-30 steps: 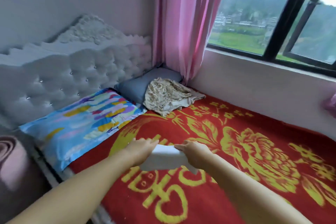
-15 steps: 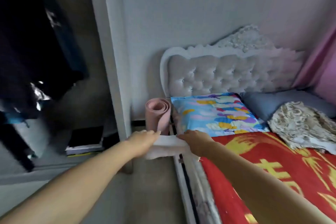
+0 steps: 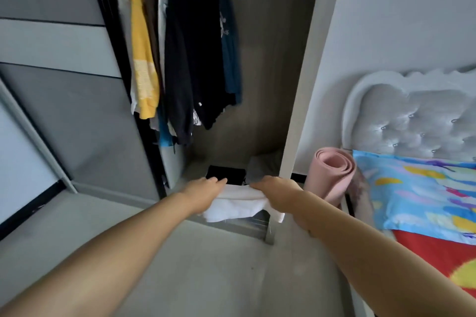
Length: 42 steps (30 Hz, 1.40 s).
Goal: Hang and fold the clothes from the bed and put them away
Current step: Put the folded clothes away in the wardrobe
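You've swung off the bed since 1 s ago: then the red blanket filled the view, now the open wardrobe point(image 3: 257, 59) sits at 12 o'clock, w/ the bed point(image 3: 425, 252) pushed out to 3–4 o'clock. Same two-handed carry as before, so the fold looks done & you're on the put-away leg.

Hanging garments point(image 3: 180, 54) at 11–12 o'clock: I count approx 6 on the rail, overlaps make it uncertain. One tufted headboard point(image 3: 412, 116) at 2–3 o'clock, one bright pillow point(image 3: 422, 193) below it, one rolled pink mat point(image 3: 332, 175) standing btwn wardrobe frame & bed. On the wardrobe floor: one dark item point(image 3: 224, 175) & one grey folded piece point(image 3: 260, 167), just beyond your knuckles.

One folded white cloth point(image 3: 237, 204), dead centre, held in the air in front of the wardrobe floor. Left hand point(image 3: 203, 192) grasps its left end, right hand point(image 3: 275, 192) its right end, fingers curled over the top edge on both.
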Each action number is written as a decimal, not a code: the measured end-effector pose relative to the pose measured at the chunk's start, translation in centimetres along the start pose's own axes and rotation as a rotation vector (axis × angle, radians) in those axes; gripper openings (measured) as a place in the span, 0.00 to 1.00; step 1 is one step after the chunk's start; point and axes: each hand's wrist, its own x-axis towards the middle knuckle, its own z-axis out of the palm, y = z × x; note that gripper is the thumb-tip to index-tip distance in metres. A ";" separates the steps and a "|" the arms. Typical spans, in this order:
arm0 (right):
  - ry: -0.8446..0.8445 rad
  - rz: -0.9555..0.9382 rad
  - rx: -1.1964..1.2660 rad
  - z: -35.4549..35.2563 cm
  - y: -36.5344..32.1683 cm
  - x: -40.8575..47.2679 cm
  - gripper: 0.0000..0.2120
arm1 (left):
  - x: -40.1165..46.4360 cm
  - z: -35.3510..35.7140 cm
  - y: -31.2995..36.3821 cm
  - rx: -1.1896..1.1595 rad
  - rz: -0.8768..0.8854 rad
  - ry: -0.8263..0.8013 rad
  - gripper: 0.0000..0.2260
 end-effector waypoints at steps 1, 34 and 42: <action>-0.012 -0.012 -0.007 -0.1 -0.5 1.1 0.30 | 0.3 0.4 -0.9 -0.001 -0.008 -0.008 0.34; -0.320 0.064 0.034 6.8 4.1 41.3 0.30 | 34.7 10.6 -25.0 -0.122 0.263 -0.319 0.27; -0.425 0.070 0.157 13.8 6.1 50.7 0.30 | 44.4 18.4 -27.8 -0.143 0.322 -0.391 0.25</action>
